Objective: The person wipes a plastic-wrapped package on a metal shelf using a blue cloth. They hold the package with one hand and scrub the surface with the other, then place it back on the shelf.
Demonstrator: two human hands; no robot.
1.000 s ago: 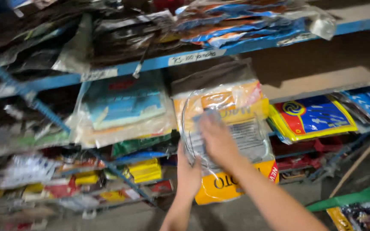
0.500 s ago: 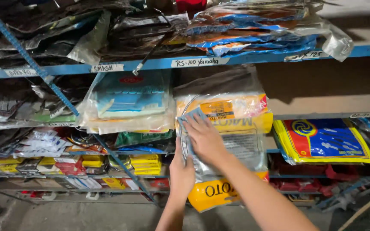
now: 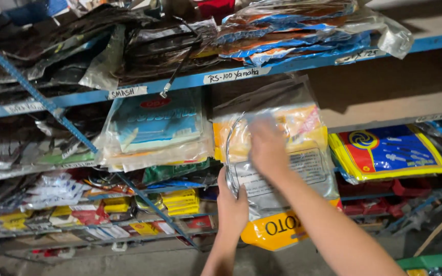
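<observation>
A clear plastic packet with yellow and orange printing [image 3: 303,174] hangs off the front of a blue shelf. A coiled cable shows inside it. My left hand [image 3: 231,207] grips the packet's lower left edge from below. My right hand [image 3: 268,149] presses flat on the packet's upper front, blurred by motion; a pale blue cloth seen under it earlier is no longer clear. Beside the packet on the left lies a stack of blue and cream packets [image 3: 154,128].
Blue metal shelving [image 3: 180,81] holds piles of bagged parts. A slanted blue brace [image 3: 67,130] crosses the left side. Yellow, red and blue packets [image 3: 384,151] sit to the right. Small yellow and red boxes [image 3: 180,200] fill lower shelves. Concrete floor shows below.
My right hand slid up and to the right across the packet's front. My left hand kept its hold on the lower edge. The view shifted slightly.
</observation>
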